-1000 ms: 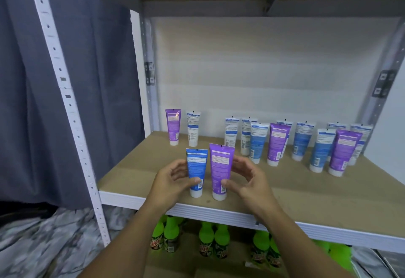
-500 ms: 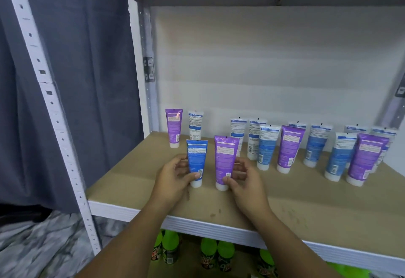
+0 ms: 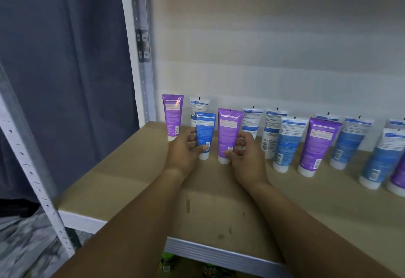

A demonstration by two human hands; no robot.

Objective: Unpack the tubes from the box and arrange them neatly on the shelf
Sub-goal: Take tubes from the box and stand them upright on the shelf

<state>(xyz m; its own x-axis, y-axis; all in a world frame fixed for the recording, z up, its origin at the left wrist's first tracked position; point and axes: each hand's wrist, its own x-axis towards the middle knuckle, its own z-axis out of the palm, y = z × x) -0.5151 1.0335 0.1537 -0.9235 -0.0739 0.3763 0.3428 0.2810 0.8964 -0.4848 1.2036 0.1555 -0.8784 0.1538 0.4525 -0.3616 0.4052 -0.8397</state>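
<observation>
Near the shelf's (image 3: 135,181) left edge, our left hand (image 3: 183,154) grips a blue tube (image 3: 205,134), our right hand (image 3: 246,157) a purple tube (image 3: 228,132); standing tubes (image 3: 285,144) crowd close behind and rightward.

Hands (image 3: 183,151) (image 3: 247,159) grip 2 upright tubes (image 3: 205,133) (image 3: 229,131) on shelf (image 3: 131,181).

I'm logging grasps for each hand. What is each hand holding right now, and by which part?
The left hand grips the blue tube near its lower end, just above the cap. The right hand pinches the purple tube likewise.
</observation>
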